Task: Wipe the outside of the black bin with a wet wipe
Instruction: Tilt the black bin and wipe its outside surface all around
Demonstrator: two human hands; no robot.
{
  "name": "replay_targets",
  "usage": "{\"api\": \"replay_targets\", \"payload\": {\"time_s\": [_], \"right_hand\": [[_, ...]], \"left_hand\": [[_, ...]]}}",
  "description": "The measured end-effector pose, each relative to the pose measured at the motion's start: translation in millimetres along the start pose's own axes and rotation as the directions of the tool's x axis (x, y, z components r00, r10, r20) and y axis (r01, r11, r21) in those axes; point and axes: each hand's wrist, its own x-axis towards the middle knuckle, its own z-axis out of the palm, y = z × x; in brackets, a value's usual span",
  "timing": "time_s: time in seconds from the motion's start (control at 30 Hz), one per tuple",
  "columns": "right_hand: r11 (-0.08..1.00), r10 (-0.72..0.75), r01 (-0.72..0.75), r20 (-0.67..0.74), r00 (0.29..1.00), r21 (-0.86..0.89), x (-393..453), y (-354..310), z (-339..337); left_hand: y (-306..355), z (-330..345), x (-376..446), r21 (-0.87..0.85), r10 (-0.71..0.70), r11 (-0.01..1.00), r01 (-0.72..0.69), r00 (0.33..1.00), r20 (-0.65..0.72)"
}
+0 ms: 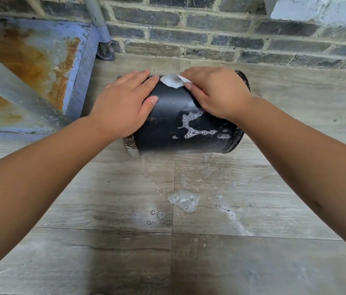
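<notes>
The black bin (167,128) lies on its side on the tiled floor, its rim to the right. White soap foam (191,126) streaks its upper side. My left hand (123,105) rests flat on the bin's left part, fingers spread over the curve. My right hand (216,92) presses a white wet wipe (173,80) against the top far side of the bin; only a corner of the wipe shows past my fingers.
A rusty blue metal frame (40,67) with a grey leg and a caster wheel (105,51) stands at the left. A dark brick wall (231,35) runs right behind the bin. Soapy water puddles (184,202) lie on the grey floor tiles in front.
</notes>
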Motion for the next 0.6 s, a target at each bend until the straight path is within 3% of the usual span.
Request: {"api": "replay_targets", "payload": {"time_s": [0.2,0.33,0.5,0.6], "right_hand": [[0.993,-0.071,0.048,-0.237,0.969,-0.104,-42,-7,33],[0.976,-0.174,0.124,-0.3,0.938,-0.18,-62,-8,52],[0.927,-0.36,0.331,-0.166,0.918,-0.177,-86,-13,72],[0.916,-0.396,0.386,-0.09,0.914,-0.113,-94,-12,75]], "left_hand": [[-7,0,14,-0.032,0.009,0.999,-0.01,0.999,-0.035],[-11,3,18,-0.009,0.022,1.0,-0.022,0.999,-0.041],[-14,3,24,-0.011,0.015,1.0,-0.015,0.999,-0.047],[-15,2,28,-0.023,0.02,1.0,-0.021,0.998,-0.054]]}}
